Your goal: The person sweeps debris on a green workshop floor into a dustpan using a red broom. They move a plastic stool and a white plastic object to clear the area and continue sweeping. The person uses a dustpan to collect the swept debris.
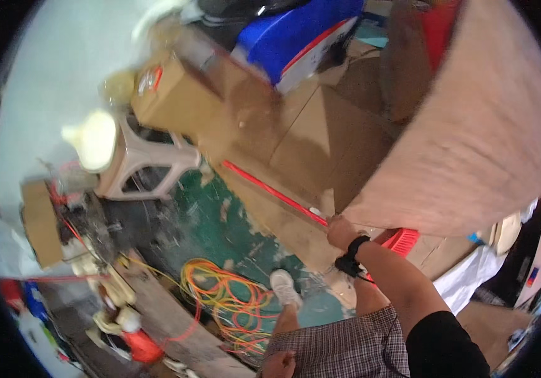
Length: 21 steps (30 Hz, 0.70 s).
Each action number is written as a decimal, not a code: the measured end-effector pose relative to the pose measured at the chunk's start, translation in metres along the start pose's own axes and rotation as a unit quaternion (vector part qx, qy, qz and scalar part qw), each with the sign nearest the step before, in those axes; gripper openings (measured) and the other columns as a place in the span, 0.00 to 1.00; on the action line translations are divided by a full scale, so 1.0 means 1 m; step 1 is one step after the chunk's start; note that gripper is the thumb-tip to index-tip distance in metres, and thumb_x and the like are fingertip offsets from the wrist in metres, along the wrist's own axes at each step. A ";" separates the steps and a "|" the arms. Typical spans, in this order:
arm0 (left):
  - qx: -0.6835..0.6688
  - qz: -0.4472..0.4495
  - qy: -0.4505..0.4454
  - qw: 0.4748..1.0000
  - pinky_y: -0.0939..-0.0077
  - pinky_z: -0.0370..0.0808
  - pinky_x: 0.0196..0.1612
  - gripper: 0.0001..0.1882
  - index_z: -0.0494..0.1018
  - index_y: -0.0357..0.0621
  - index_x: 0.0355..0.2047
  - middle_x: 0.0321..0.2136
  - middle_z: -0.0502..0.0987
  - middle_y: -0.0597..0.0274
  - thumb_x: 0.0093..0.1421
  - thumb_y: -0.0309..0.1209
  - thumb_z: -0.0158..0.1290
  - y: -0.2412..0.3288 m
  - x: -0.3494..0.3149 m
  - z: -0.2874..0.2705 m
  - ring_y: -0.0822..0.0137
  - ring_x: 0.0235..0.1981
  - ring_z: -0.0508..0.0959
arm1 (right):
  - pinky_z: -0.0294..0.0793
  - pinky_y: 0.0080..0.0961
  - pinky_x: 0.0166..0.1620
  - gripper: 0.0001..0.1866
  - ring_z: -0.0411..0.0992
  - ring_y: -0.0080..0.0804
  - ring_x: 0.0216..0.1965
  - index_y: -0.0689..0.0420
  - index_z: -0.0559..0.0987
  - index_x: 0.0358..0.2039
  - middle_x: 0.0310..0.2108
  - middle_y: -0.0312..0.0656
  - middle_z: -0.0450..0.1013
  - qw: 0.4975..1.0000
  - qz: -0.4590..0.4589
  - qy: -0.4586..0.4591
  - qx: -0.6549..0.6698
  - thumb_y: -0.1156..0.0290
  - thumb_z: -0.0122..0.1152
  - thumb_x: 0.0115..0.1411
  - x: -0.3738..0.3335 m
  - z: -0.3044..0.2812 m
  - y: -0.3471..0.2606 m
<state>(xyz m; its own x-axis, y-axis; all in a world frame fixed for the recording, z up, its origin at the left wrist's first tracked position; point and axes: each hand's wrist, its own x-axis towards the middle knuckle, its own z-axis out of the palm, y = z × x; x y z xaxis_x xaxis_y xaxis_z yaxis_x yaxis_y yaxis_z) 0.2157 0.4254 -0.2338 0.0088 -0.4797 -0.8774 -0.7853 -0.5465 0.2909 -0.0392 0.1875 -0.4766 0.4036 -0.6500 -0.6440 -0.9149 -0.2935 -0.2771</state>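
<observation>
The right hand (341, 233) is closed around one end region of a slim red pole (270, 190), and the step in hand looks to be carrying or steering that pole. From the grip the pole slants forward and to the left over flattened cardboard (302, 135), with no hand at its far end. Just right of the wrist, behind the black wristband (352, 258), sits a red ribbed head (401, 241), like that of a broom or dustpan; the hand and band hide whether it joins the pole. The left hand (280, 364) is low by the checked shorts (339, 345), well apart from the right and partly cut off, so I cannot tell whether its fingers are open or curled. Just beyond the right hand comes the lower corner of a broad brown panel (466, 132); whether they touch is unclear. Any next move of the pole would, I judge, call for a firm grip and care around that panel, the beige plastic stool (185, 157) ahead and left, and the orange-yellow cord coil (204, 277) between the hands and the stool.
</observation>
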 end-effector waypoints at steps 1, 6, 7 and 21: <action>-0.005 -0.016 -0.003 1.000 0.65 0.74 0.39 0.18 0.64 0.48 0.47 0.42 0.70 0.56 0.60 0.39 0.49 -0.018 -0.005 0.013 0.62 0.35 0.76 | 0.73 0.38 0.41 0.19 0.70 0.47 0.44 0.67 0.70 0.43 0.38 0.51 0.73 0.996 0.059 -0.041 0.058 0.68 0.51 0.53 0.018 0.004 0.001; -0.248 -0.075 -0.065 0.964 0.62 0.74 0.40 0.23 0.61 0.49 0.56 0.50 0.68 0.56 0.63 0.44 0.45 -0.120 -0.013 0.067 0.61 0.37 0.74 | 0.74 0.40 0.30 0.21 0.70 0.48 0.20 0.59 0.69 0.44 0.30 0.48 0.71 0.900 0.213 0.031 0.379 0.65 0.57 0.51 0.081 0.135 0.034; -0.181 -0.146 -0.051 0.971 0.63 0.74 0.40 0.22 0.63 0.47 0.54 0.49 0.69 0.55 0.63 0.44 0.45 -0.100 -0.008 0.054 0.60 0.36 0.74 | 0.74 0.42 0.28 0.23 0.70 0.47 0.20 0.57 0.67 0.47 0.30 0.47 0.70 0.838 0.239 0.035 0.490 0.63 0.59 0.51 0.092 0.158 0.022; -0.175 -0.011 0.153 0.972 0.72 0.73 0.31 0.10 0.75 0.39 0.35 0.27 0.77 0.56 0.57 0.32 0.51 -0.100 0.013 -0.018 0.64 0.28 0.77 | 0.73 0.28 0.24 0.12 0.64 0.30 0.16 0.55 0.68 0.37 0.19 0.39 0.60 0.442 0.312 0.126 0.831 0.61 0.51 0.57 -0.083 0.092 -0.005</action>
<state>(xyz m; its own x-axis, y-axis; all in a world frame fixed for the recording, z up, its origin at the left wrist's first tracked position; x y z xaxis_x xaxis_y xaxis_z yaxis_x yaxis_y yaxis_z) 0.3052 0.4611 -0.2672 0.2493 -0.6181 -0.7455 -0.5241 -0.7334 0.4328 -0.0686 0.3072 -0.4870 -0.1349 -0.3593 -0.9234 0.4937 0.7837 -0.3770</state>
